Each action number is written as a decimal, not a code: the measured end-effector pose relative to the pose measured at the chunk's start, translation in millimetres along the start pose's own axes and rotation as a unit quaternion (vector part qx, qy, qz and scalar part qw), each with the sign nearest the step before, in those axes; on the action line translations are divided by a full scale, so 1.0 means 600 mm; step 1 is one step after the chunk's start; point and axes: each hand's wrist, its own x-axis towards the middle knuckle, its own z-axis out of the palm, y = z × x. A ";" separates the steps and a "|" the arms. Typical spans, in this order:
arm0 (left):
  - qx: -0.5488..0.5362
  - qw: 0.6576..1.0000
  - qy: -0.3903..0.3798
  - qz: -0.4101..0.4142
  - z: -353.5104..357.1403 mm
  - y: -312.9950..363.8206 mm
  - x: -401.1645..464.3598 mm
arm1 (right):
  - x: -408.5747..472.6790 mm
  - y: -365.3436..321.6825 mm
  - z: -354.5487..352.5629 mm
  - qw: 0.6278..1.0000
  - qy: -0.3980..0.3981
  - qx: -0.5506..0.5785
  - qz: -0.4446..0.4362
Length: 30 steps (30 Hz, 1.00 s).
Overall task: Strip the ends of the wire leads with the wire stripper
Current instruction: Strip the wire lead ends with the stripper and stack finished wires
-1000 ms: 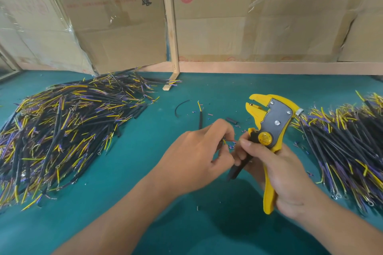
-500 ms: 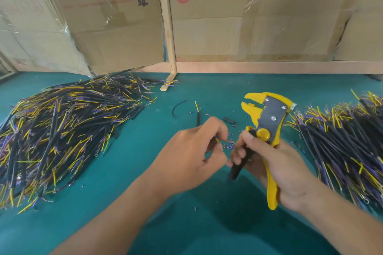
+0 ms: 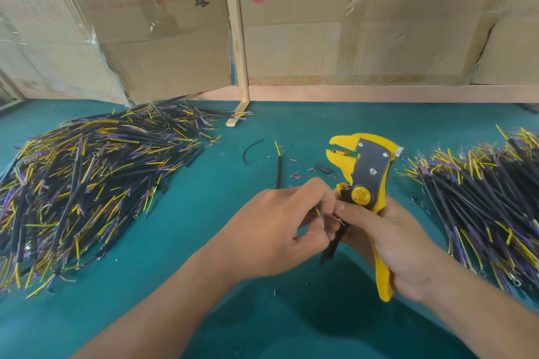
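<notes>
My right hand [image 3: 399,245] grips the yellow wire stripper [image 3: 364,181] by its handles, jaws pointing up and left and standing apart. The same hand's thumb and fingers also pinch a black-sheathed wire lead [image 3: 331,248] that hangs down between the hands. My left hand [image 3: 277,230] pinches the thin yellow lead end [image 3: 318,211] of that wire, fingertips against my right thumb. The lead end is away from the stripper jaws.
A big pile of black, yellow and purple wires [image 3: 87,189] covers the left of the green table [image 3: 204,242]. A second pile [image 3: 490,204] lies at the right. One loose wire [image 3: 278,166], a black curved piece [image 3: 252,148] and insulation bits lie ahead. Cardboard boxes [image 3: 350,23] stand behind.
Both hands have stayed close together; the stripper has tilted slightly more upright and the left fingers have shifted along the thin lead ends.
</notes>
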 end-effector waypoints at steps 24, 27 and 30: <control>0.132 0.991 0.013 0.022 -0.008 -0.012 0.001 | 0.009 0.006 -0.020 0.997 0.036 -0.069 -0.017; 0.162 0.985 0.052 0.028 -0.026 -0.025 0.001 | 0.013 -0.003 -0.026 0.997 0.054 -0.049 -0.010; 0.133 0.987 0.091 -0.011 -0.049 -0.040 0.000 | 0.015 -0.020 -0.032 0.999 0.014 0.025 0.044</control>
